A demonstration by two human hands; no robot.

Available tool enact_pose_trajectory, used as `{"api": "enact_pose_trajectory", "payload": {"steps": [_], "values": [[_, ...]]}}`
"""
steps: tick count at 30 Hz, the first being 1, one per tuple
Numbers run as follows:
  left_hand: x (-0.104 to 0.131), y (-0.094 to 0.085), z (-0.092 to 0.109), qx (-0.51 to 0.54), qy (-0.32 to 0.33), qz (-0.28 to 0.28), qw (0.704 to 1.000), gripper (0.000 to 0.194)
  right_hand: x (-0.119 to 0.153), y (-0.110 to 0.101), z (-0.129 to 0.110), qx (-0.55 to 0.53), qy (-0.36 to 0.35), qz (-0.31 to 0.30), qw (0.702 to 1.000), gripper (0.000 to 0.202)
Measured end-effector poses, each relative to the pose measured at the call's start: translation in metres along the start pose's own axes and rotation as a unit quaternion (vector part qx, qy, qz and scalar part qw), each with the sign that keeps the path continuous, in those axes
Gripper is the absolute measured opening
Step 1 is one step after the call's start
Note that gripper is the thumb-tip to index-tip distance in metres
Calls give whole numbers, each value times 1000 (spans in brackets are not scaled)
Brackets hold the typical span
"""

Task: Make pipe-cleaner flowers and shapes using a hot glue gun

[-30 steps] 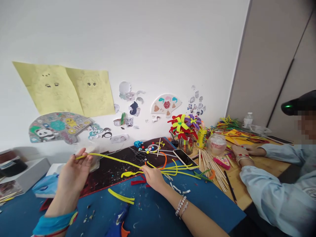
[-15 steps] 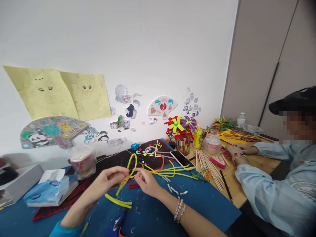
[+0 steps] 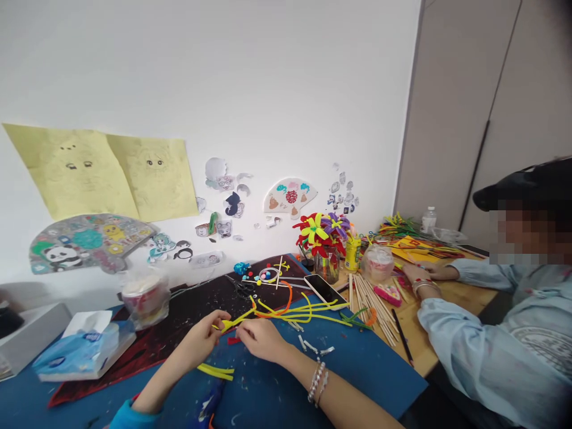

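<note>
Yellow pipe cleaners (image 3: 242, 314) are pinched between the fingertips of my left hand (image 3: 206, 335), their upper part pointing up and right. Close beside it, my right hand (image 3: 261, 338) has its fingers closed at the near end of the same piece; its fingertips are partly hidden. Below my hands lie short yellow pipe cleaners (image 3: 215, 372) and a dark blue tool (image 3: 209, 405) with an orange part. A small red piece (image 3: 233, 341) is by my right fingertips. Long yellow pipe cleaners (image 3: 313, 309) spread across the blue mat (image 3: 357, 363).
Behind are black scissors (image 3: 241, 287), a phone (image 3: 324, 289) and a jar of pipe-cleaner flowers (image 3: 328, 265). Wooden sticks (image 3: 370, 307) lie at right, near another person's hands (image 3: 422, 277). At left stand a tissue pack (image 3: 84, 345) and a bagged cup (image 3: 143, 298).
The upright yellow loop between my hands is no longer seen; the yellow piece now lies lower and slants right. My hands have come closer together. The view has shifted slightly.
</note>
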State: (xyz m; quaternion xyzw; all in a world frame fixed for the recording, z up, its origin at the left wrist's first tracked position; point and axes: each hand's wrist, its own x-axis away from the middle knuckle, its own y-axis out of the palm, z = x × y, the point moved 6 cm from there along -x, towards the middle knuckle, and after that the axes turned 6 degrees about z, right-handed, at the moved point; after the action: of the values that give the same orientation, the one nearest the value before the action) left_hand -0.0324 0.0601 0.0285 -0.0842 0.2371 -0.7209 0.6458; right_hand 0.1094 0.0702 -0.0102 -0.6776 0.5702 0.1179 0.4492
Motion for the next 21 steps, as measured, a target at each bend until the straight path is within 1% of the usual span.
{"api": "enact_pose_trajectory", "payload": {"steps": [2,3,4,7,8,10,12,14,16,17,19,21], "values": [[-3,-4,-5,-10,12,17,1000,31,3,-2,-8,27,-23,-3,999,16],[-3,-5,-5,-12,13,16,1000,31,3,-4,-12,41,-34,0,999,11],[-3,-4,-3,-13,12,8,1000,32,3,-6,-15,58,-44,7,997,12],[4,4,8,-19,-9,-42,999,35,0,-14,-16,117,-51,49,991,33],[7,9,11,-19,-24,-69,997,37,-2,-15,-14,134,-48,59,988,35],[12,16,16,-16,-51,-111,992,41,-4,-16,-8,157,-38,67,985,27],[12,16,20,-7,-52,-119,992,43,-5,-15,-2,169,-34,61,983,16],[7,7,20,14,-47,-90,995,43,-6,-14,3,173,-30,54,983,16],[2,-9,16,70,-63,-42,995,41,-6,-13,5,173,-26,42,984,20],[0,-19,14,117,-74,-15,990,40,-6,-12,5,172,-23,34,984,22],[-2,-42,11,209,-89,47,973,38,-4,-9,5,170,-14,17,985,24],[0,-67,12,287,-83,113,948,34,-2,-7,5,169,-4,4,986,24]]}}
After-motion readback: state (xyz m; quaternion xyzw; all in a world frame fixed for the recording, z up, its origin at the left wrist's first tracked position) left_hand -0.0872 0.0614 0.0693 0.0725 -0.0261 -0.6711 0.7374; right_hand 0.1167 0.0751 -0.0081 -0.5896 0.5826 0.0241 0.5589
